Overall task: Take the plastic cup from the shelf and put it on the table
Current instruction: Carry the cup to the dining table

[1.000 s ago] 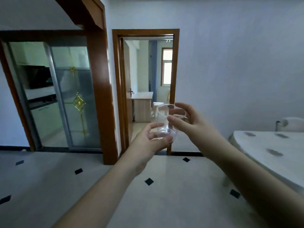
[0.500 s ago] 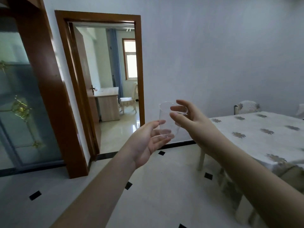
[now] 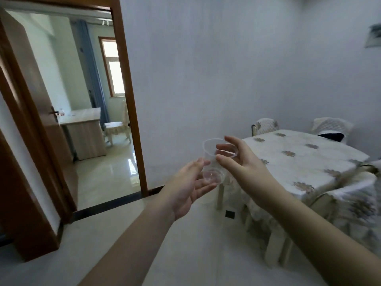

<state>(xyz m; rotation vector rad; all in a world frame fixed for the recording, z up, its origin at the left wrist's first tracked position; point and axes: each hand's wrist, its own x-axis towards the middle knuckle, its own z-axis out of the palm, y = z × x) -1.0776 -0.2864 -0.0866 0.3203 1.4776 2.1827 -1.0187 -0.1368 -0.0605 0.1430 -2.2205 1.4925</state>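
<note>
Both my forearms reach forward from the lower edge, bare to the wrist. My left hand (image 3: 192, 182) lies palm up, fingers loosely spread, cradling the base of the clear plastic cup (image 3: 216, 159). My right hand (image 3: 240, 164) curls around the cup's upper wall, thumb in front and fingers behind near the rim, holding it upright.

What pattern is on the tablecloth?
The tablecloth is white with scattered brownish-gold leaf or flower motifs, seen best in the head view, on the right.
</note>
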